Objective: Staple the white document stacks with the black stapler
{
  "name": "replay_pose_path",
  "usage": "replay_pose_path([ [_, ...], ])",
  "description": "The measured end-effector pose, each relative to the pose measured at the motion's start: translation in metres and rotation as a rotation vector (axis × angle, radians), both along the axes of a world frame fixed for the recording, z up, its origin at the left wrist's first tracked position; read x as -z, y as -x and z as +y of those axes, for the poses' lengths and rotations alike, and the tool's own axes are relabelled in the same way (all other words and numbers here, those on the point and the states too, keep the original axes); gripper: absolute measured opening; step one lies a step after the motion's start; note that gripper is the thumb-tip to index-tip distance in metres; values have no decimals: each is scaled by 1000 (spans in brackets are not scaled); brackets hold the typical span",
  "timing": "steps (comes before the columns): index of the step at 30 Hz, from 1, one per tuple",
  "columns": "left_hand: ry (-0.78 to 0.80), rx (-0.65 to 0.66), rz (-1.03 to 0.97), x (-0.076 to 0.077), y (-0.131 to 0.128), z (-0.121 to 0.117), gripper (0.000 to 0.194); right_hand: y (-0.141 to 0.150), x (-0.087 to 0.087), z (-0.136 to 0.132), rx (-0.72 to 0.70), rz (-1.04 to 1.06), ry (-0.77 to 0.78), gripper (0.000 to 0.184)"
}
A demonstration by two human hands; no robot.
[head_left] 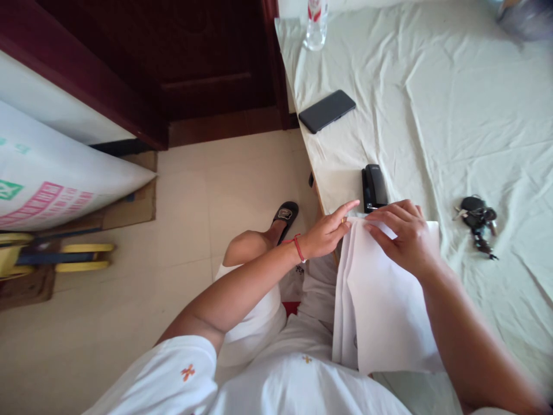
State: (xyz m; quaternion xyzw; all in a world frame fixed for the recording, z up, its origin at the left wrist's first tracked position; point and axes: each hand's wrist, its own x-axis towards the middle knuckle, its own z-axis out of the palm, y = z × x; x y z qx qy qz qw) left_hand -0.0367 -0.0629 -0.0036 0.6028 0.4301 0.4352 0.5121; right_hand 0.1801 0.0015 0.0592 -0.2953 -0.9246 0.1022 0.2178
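Observation:
A few white sheets of paper (pixel 389 323), slightly fanned at their left side, hang over the table's near edge towards my lap. My left hand (pixel 326 233), with a red string on the wrist, is at their top left corner; its index finger stretches forward and the corner sits by the thumb. My right hand (pixel 401 233) arches over the top edge, thumb and fingers pinching the paper. Just beyond the top edge lies a black stapler (pixel 374 187), touched by neither hand as far as I can tell.
A black phone (pixel 327 111) rests near the table's left edge, with a clear plastic bottle (pixel 317 29) behind it. Keys (pixel 477 222) lie to the right on the wrinkled pale tablecloth (pixel 453 127). A large white sack (pixel 64 173) stands on the floor at left.

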Motion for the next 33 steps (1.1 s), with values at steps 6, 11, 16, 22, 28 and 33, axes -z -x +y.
replay_pose_path([
  [6, 32, 27, -5, 5, 0, 1, 66, 3, -1, 1, 15, 56, 23, 8],
  [11, 3, 21, -60, 9, -1, 1, 62, 6, -4, 2, -18, 46, -8, 13],
  [16, -2, 37, -56, 8, -2, 1, 63, 9, -6, 1, -42, 14, 22, 15],
  [22, 17, 51, 11, 2, -1, 1, 62, 10, -6, 0, -36, -2, 74, 14],
  [28, 32, 46, 48, -5, -1, 1, 64, 10, -6, 5, -72, -14, 110, 14],
  [33, 56, 59, -3, -5, -1, 1, 66, 8, -5, 6, -88, -15, 103, 11],
])
